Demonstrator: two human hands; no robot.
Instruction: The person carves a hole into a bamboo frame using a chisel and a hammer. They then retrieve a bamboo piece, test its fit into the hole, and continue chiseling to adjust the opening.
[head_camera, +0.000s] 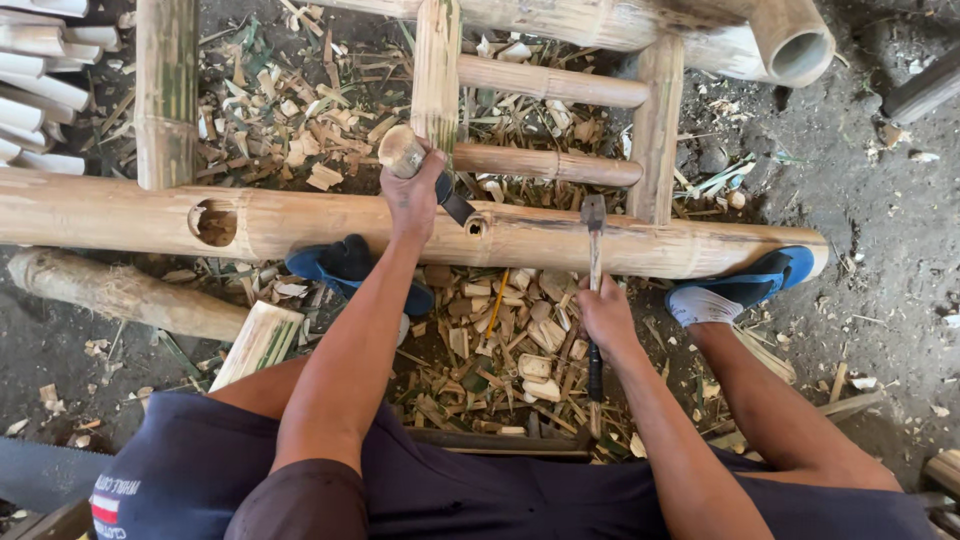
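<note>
My left hand grips a chisel with a round wooden handle. Its dark blade points at a small hole in the long horizontal bamboo pole. My right hand is closed around the shaft of a hammer. The hammer's metal head rests on or just above the same pole, to the right of the hole. A larger round hole is cut in the pole further left.
Both feet in blue sandals press against the pole, the left and the right. A bamboo frame with rungs stands behind. Bamboo chips litter the dirt floor. A stack of split bamboo pieces lies at the far left.
</note>
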